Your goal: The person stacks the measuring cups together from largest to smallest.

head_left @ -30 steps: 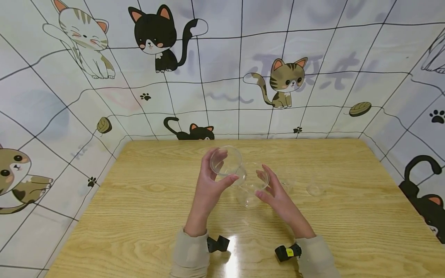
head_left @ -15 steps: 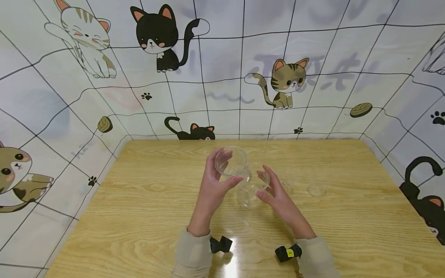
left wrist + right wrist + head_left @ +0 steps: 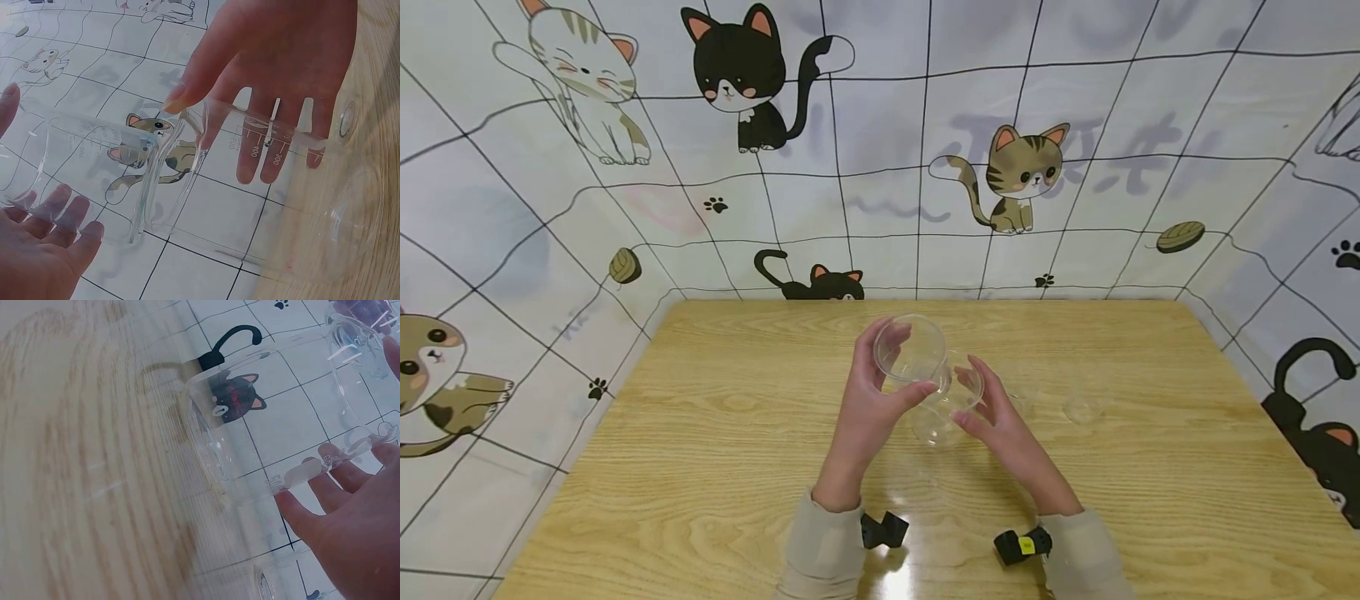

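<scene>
1. Cartoon cats decorate the wall [image 3: 880, 200] behind a wood-grain table [image 3: 700, 450].
2. Above it, a person's left hand [image 3: 877, 396] grips a tilted clear glass beaker [image 3: 913, 346], thumb and fingers around its side.
3. The right hand [image 3: 1006, 432] grasps a second beaker [image 3: 934, 429], its mouth just beside the first's nearer end; whether they touch cannot be told.
4. Black devices [image 3: 883, 530] sit by pale sleeves [image 3: 831, 546].
5. To the person's right, a faint glass piece [image 3: 1082, 408] rests apart.
</scene>
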Action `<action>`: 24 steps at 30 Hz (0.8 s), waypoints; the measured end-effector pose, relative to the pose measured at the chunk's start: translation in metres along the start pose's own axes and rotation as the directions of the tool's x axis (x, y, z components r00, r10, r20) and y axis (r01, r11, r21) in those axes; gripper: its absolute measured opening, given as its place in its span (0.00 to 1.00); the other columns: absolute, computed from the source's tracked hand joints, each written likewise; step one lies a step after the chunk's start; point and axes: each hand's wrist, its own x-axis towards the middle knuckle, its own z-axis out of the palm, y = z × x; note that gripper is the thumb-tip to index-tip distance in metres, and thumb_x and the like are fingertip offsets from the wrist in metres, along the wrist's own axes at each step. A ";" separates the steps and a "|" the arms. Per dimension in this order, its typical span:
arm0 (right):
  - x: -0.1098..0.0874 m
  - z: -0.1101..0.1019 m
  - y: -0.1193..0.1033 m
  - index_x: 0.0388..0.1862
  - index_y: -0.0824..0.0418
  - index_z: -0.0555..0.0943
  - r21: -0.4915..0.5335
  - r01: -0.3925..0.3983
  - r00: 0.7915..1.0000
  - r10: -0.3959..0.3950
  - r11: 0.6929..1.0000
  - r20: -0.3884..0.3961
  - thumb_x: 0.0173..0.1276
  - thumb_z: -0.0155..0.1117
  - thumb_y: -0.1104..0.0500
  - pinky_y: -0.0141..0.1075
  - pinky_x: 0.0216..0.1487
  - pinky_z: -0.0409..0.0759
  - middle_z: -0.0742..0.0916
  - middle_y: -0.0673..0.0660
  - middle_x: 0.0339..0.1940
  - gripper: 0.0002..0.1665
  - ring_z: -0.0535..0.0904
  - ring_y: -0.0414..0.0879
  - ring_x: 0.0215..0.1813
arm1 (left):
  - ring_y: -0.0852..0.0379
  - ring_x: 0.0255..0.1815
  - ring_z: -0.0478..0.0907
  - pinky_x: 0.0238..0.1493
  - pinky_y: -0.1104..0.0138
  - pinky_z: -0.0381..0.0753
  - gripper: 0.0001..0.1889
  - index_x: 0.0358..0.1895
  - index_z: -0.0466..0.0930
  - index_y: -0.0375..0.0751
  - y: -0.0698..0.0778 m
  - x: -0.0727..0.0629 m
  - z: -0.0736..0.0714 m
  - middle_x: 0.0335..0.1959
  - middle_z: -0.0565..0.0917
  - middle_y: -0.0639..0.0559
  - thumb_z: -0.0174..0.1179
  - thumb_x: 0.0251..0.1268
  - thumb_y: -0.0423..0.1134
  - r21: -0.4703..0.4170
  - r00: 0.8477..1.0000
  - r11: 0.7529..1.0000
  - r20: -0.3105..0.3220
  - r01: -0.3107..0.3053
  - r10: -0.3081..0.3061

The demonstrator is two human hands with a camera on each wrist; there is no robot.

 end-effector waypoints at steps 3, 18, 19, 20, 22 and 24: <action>0.000 -0.001 0.002 0.70 0.42 0.44 0.000 0.008 1.000 -0.008 1.000 -0.007 0.66 0.54 0.60 0.58 0.58 0.59 0.60 0.54 0.68 0.42 0.52 0.57 0.68 | 0.57 0.63 0.60 0.65 0.62 0.52 0.42 0.65 0.53 0.47 -0.010 0.001 0.000 0.61 0.66 0.50 0.67 0.47 0.37 0.016 1.000 1.000 -0.002 -0.003 0.003; -0.001 -0.003 0.002 0.70 0.39 0.44 0.003 -0.021 1.000 0.021 1.000 -0.009 0.66 0.54 0.59 0.58 0.57 0.60 0.58 0.52 0.69 0.42 0.51 0.60 0.68 | 0.58 0.64 0.59 0.65 0.62 0.52 0.42 0.66 0.52 0.51 -0.007 0.002 0.010 0.60 0.67 0.56 0.67 0.47 0.41 0.021 1.000 1.000 0.007 0.018 -0.018; -0.001 -0.003 0.002 0.70 0.39 0.45 0.002 -0.018 1.000 0.018 1.000 -0.013 0.65 0.55 0.58 0.58 0.58 0.59 0.59 0.52 0.68 0.42 0.51 0.59 0.68 | 0.57 0.64 0.59 0.65 0.62 0.52 0.42 0.66 0.52 0.49 -0.003 0.001 0.011 0.60 0.67 0.56 0.67 0.47 0.40 0.020 1.000 1.000 0.008 0.023 -0.023; -0.001 -0.003 0.002 0.69 0.39 0.45 0.002 -0.018 1.000 0.018 1.000 -0.015 0.65 0.55 0.58 0.58 0.57 0.59 0.59 0.52 0.68 0.41 0.52 0.59 0.68 | 0.57 0.64 0.59 0.65 0.61 0.51 0.42 0.66 0.52 0.47 0.001 0.001 0.012 0.61 0.67 0.55 0.67 0.48 0.39 0.022 1.000 0.999 0.009 0.028 -0.028; -0.001 -0.003 0.002 0.69 0.39 0.46 0.003 -0.013 1.000 0.013 1.000 -0.017 0.65 0.55 0.58 0.58 0.59 0.56 0.59 0.52 0.68 0.41 0.52 0.58 0.68 | 0.56 0.64 0.59 0.65 0.61 0.51 0.42 0.65 0.51 0.44 0.006 0.002 0.013 0.61 0.67 0.52 0.67 0.48 0.37 0.031 0.999 0.999 0.010 0.036 -0.036; 0.000 -0.003 0.002 0.69 0.40 0.46 0.002 -0.008 1.000 0.008 1.000 -0.018 0.65 0.56 0.57 0.58 0.60 0.54 0.58 0.52 0.68 0.41 0.51 0.57 0.68 | 0.55 0.64 0.59 0.65 0.61 0.51 0.42 0.65 0.51 0.42 0.008 0.002 0.015 0.61 0.66 0.49 0.67 0.48 0.35 0.034 0.999 0.999 0.011 0.042 -0.043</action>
